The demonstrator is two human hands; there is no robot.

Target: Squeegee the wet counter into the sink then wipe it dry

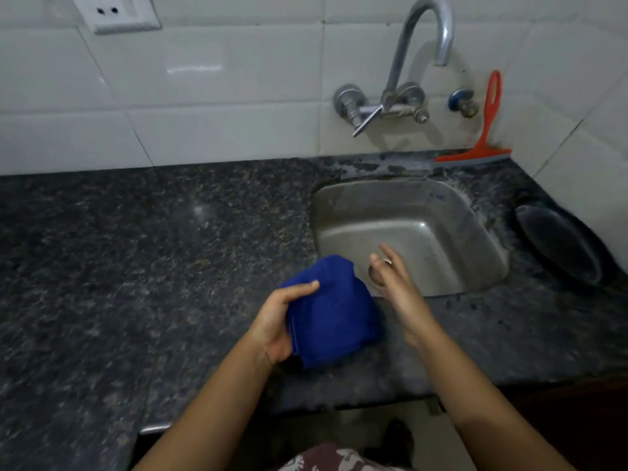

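The left hand (272, 321) is gripping a folded blue cloth (331, 314), thumb lying across its top and the other fingers clamped underneath. It is holding the cloth just above the desk (136, 249), at the near left corner of the sink (424, 205). The right hand (397, 287) is hovering just beside the cloth, its fingers (390, 256) straight, slightly apart and holding nothing, reaching out over the sink's near edge. The red squeegee (482, 137) is standing well beyond both hands, blade down on the desk behind the sink and handle leaning on the tiled wall (221, 96). With nobody touching it, the squeegee stage is looking finished and the drying stage is looking ready to begin. No cloth stroke is showing on the stone, so the whole wipe is probably waiting to be done. Whether water is lying on the dark speckled surface is hard to tell, though pale patches are showing behind the sink. A tap (418, 45) is arching over the basin past the right fingers. A dark dish (560, 243) is resting on the desk far to the right of them, likely getting in the way of wiping that strip. A wall socket (115, 11) is sitting high up, far beyond the left fingers.
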